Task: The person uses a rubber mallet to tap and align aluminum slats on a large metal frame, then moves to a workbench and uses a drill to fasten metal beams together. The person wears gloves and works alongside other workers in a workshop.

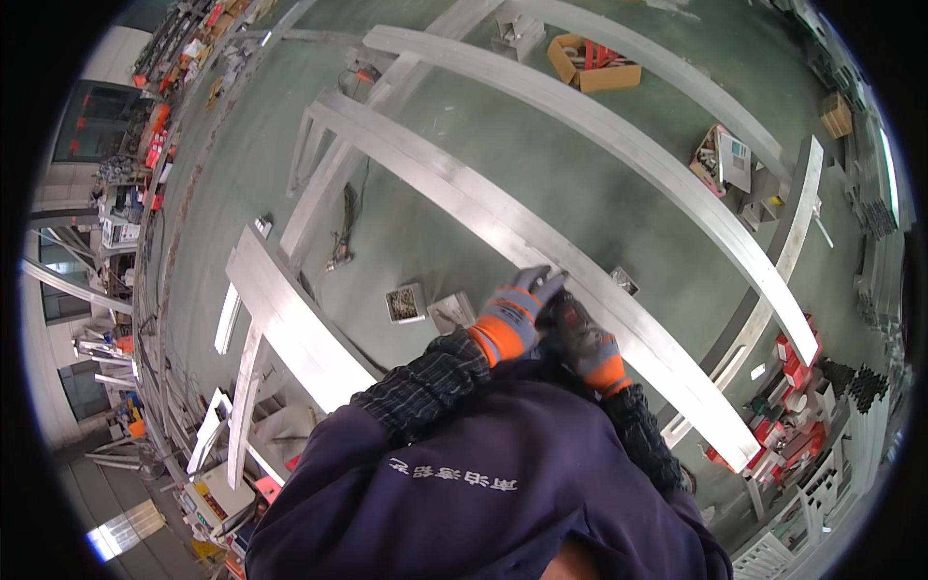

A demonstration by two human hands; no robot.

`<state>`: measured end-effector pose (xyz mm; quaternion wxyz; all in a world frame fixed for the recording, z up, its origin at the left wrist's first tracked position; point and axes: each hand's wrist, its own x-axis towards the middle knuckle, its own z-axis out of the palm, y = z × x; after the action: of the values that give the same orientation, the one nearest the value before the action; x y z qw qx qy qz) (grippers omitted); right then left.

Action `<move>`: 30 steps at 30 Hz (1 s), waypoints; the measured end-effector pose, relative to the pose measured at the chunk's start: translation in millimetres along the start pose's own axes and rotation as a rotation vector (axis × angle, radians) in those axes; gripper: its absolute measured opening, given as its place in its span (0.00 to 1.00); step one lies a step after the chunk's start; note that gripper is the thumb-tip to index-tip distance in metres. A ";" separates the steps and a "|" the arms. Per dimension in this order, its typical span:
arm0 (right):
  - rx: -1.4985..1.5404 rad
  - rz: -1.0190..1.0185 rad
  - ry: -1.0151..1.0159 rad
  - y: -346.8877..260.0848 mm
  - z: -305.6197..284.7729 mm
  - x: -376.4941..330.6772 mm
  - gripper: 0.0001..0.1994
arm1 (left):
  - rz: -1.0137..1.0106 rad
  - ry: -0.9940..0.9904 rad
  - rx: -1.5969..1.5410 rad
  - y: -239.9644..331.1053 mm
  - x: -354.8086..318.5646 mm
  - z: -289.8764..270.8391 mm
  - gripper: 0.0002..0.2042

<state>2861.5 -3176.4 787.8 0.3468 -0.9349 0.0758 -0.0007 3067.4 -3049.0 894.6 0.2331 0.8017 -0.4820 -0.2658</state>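
1. Beam first: a long silvery metal one [623, 317] running diagonally right in front of the person, laid across a left crossbeam [314, 208] and a right crossbeam [802, 208].
2. Left hand [507, 317], grey glove with orange cuff, is at the beam's near edge, fingers part-bent and reaching onto the metal. Can't tell if they're pinching anything.
3. Right hand [588, 346] is tucked just beside it, fingers looking curled. Something dark sits between the two, but it's too murky to say whether it's held.
4. My guess on the step: close two-handed work at that edge. Next move probably wants the left kept steady while the right does the fiddly bit.
5. Further out: an open box of small parts [408, 320] on the floor, a parallel beam [580, 101] beyond, then a cardboard box [611, 78] with red stuff inside.
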 end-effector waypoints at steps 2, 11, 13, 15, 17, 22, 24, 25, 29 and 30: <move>-0.106 0.018 0.033 9.2 -0.5 10.3 0.19 | -0.022 0.160 -0.052 -5.1 -5.1 -0.4 0.39; 0.358 0.566 -0.107 -29.7 -17.2 94.2 0.31 | -0.121 0.187 -0.420 -54.2 -11.9 16.7 0.44; 0.341 0.575 -0.162 -31.4 -3.4 115.6 0.33 | -0.064 0.183 -0.380 -63.4 7.3 4.4 0.45; 0.298 0.565 -0.194 -38.1 5.8 138.5 0.35 | -0.132 0.210 -0.450 -83.5 20.6 4.2 0.43; 0.277 0.693 -0.325 -38.3 25.1 160.3 0.38 | -0.192 0.199 -0.492 -109.5 30.1 3.7 0.42; 0.189 0.744 -0.347 -35.3 78.0 202.4 0.38 | -0.349 0.146 -0.584 -165.0 48.5 0.0 0.39; 0.143 0.750 -0.391 -41.6 79.8 219.9 0.36 | -0.378 0.130 -0.626 -184.1 51.0 3.4 0.38; 0.165 0.775 -0.397 -43.4 84.1 223.0 0.37 | -0.395 0.124 -0.646 -191.8 51.2 5.3 0.38; 0.172 0.842 -0.420 -47.4 83.2 244.5 0.36 | -0.354 0.077 -0.621 -208.9 60.6 1.2 0.37; 0.154 0.851 -0.437 -48.4 80.7 249.0 0.36 | -0.340 0.089 -0.616 -211.6 62.1 2.8 0.37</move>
<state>3118.8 -3123.3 745.1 0.3925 -0.7706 0.3767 0.3319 3227.3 -3014.7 746.7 0.4374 0.7732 -0.2282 -0.3984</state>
